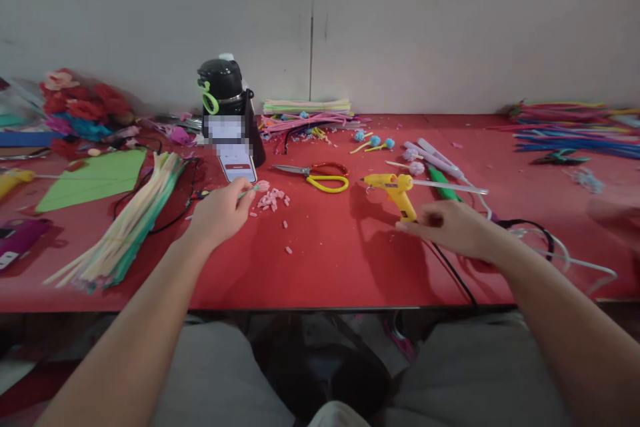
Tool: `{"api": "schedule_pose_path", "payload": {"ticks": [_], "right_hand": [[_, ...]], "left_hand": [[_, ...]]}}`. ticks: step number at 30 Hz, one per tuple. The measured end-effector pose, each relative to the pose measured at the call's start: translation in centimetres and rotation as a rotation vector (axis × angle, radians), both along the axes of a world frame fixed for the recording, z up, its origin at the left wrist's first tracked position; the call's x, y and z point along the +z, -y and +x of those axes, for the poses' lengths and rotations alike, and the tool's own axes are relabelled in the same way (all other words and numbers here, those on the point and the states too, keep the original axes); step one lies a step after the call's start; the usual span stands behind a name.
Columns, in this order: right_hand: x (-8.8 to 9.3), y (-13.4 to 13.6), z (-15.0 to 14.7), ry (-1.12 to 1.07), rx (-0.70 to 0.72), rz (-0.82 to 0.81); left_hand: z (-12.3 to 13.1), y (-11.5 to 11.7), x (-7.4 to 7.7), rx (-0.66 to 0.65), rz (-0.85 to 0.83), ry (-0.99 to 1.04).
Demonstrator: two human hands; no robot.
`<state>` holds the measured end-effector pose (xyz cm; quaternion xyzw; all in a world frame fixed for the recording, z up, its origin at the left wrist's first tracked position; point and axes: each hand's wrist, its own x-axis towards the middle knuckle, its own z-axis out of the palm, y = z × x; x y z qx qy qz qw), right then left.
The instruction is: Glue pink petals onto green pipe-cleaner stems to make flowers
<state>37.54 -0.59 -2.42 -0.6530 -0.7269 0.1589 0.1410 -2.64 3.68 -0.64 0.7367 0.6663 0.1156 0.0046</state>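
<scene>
My left hand [223,210] pinches a small pink pipe-cleaner flower [262,186] by its green stem. Just right of it lies a heap of short pink pieces [273,199] on the red table [320,273]. At the right, the curled fingers of my right hand [450,230] are at the bottom of the handle of a yellow glue gun [390,183]. A clear glue stick [450,187] sticks out of its back, and the nozzle points left. Scissors [320,177] with one red and one yellow handle lie between my hands. A phone [237,161] leans on a black bottle [220,80].
Left of my forearm lies a bundle of cream and green pipe cleaners [133,227] and a green sheet [95,177]. Small blue flowers [375,141] lie behind the glue gun. Coloured pipe cleaners [575,127] and a white cord [585,263] lie at the right.
</scene>
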Motion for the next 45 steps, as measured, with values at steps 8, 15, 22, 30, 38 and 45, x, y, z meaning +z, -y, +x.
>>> {"api": "schedule_pose_path", "payload": {"ticks": [8,15,22,30,38,45], "right_hand": [[-1.1,-3.9,-15.7,-0.32,0.434,0.007],[-3.4,-6.9,-22.4,-0.22,0.267,0.062],[-3.9,-6.3,-23.1,-0.154,0.228,0.091],[-4.3,-6.5,-22.9,-0.069,0.272,0.092],[-3.4,-6.1,-23.5,-0.05,0.255,0.081],[-3.7,-6.5,-23.1,-0.084,0.285,0.081]], "left_hand": [[-0.4,0.3,-0.2,-0.11,0.14,0.128],[-0.8,0.2,-0.7,-0.179,0.189,0.199],[-0.8,0.1,-0.7,-0.183,0.182,0.197],[-0.2,0.0,-1.1,-0.112,0.101,0.166],[0.4,0.9,-1.0,-0.099,0.064,0.201],[0.7,1.9,-0.8,-0.085,0.067,0.222]]}}
